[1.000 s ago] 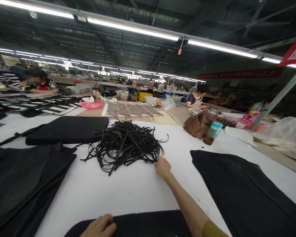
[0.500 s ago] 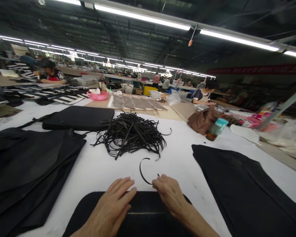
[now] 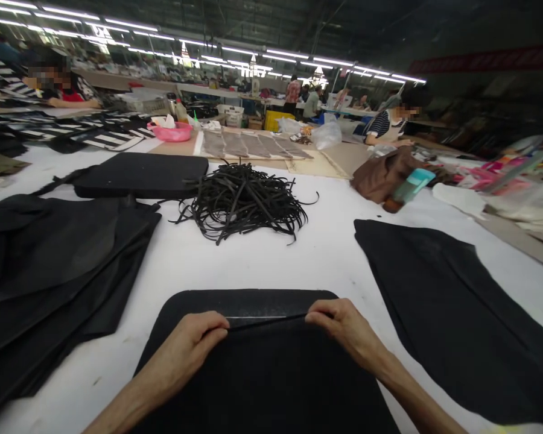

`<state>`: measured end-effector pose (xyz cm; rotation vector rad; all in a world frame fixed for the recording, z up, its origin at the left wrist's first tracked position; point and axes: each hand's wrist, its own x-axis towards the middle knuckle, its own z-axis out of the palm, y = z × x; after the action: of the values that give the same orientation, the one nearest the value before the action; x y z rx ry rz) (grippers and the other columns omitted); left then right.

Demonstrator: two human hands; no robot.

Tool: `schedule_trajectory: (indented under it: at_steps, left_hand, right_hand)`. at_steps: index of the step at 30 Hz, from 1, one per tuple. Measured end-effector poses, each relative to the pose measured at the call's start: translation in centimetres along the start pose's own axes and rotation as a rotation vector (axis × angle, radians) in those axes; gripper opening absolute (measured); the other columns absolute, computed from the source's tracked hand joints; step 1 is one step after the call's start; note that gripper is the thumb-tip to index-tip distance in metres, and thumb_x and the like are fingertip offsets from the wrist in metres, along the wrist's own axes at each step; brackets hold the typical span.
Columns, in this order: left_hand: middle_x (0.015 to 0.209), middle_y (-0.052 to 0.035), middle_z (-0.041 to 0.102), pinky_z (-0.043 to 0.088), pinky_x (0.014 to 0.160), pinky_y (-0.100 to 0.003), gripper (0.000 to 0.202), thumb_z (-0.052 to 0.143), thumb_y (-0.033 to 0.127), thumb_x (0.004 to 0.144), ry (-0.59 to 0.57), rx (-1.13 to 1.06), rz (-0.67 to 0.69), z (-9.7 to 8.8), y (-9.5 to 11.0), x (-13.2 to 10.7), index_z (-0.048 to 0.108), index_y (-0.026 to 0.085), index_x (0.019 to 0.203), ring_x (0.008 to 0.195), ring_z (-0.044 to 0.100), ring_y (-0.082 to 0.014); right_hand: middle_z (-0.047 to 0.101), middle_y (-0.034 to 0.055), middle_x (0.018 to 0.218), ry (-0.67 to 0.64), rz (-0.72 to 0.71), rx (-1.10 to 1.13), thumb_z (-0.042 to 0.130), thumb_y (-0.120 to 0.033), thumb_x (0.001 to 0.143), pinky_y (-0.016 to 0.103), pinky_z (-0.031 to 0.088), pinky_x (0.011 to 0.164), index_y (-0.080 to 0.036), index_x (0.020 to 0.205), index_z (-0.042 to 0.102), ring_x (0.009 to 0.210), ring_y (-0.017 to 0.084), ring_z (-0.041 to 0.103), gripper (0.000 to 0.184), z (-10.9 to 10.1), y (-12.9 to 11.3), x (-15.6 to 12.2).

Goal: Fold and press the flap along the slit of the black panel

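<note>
A thin black strip (image 3: 266, 322) lies stretched flat across a rounded black fabric panel (image 3: 262, 367) at the near edge of the white table (image 3: 298, 259). My left hand (image 3: 192, 345) pinches its left end with curled fingers. The strip's right end is pinched by my right hand (image 3: 344, 328). Beyond the panel sits a tangled pile of black strips (image 3: 244, 202), apart from both hands.
Dark fabric sheets lie at the left (image 3: 49, 265) and right (image 3: 457, 307). A flat black pad (image 3: 140, 175) sits behind the pile. A brown bag (image 3: 384, 175) and a teal-capped bottle (image 3: 409, 187) are at the right. Other people work at far tables.
My right hand drew one strip from the pile toward me. Both hands then pulled it straight across the near black panel. The view tilted downward.
</note>
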<state>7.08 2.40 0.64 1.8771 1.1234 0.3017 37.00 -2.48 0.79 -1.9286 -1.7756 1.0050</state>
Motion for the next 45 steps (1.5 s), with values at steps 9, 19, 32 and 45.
schedule_trajectory:
  at_steps: [9,19,32,45]
  left_hand:
    - [0.068,-0.0001,0.059,0.042,0.062,-0.026,0.03,0.045,0.043,0.078,0.066,-0.159,-0.231,0.8,-3.1,-1.6,0.062,0.02,0.083,0.066,0.054,-0.0184]
    - [0.045,0.0041,0.046,0.026,0.04,-0.021,0.045,0.058,0.062,0.055,0.201,-0.34,-0.503,1.0,-5.5,-0.8,0.049,0.018,0.059,0.038,0.039,-0.01]
    - [0.055,0.0028,0.052,0.029,0.035,-0.019,0.036,0.05,0.053,0.066,0.192,-0.325,-0.469,0.9,-6.1,-0.4,0.05,0.017,0.069,0.037,0.045,-0.0093]
    - [0.045,0.006,0.046,0.025,0.028,-0.017,0.033,0.049,0.05,0.067,0.218,-0.313,-0.492,1.1,-6.5,0.1,0.048,0.018,0.066,0.03,0.038,-0.0083]
  right_hand:
    - [0.057,-0.0018,0.064,-0.074,0.025,0.154,0.039,-0.022,0.081,0.023,0.036,0.058,-0.019,0.074,0.061,0.058,0.012,0.048,0.022,1.9,3.3,-2.1]
    - [0.05,-0.0043,0.045,0.055,0.408,0.403,0.054,-0.028,0.069,0.02,0.022,0.039,-0.017,0.06,0.052,0.038,0.007,0.038,0.015,2.8,4.3,-0.9]
    - [0.059,-0.0013,0.056,0.152,0.374,0.14,0.046,-0.035,0.079,0.022,0.035,0.046,-0.019,0.066,0.054,0.045,0.011,0.051,0.022,3.9,5.7,-0.2]
    - [0.057,-0.0017,0.054,0.139,0.401,0.075,0.044,-0.038,0.079,0.022,0.034,0.043,-0.02,0.064,0.05,0.044,0.012,0.051,0.024,4.1,5.9,0.3]
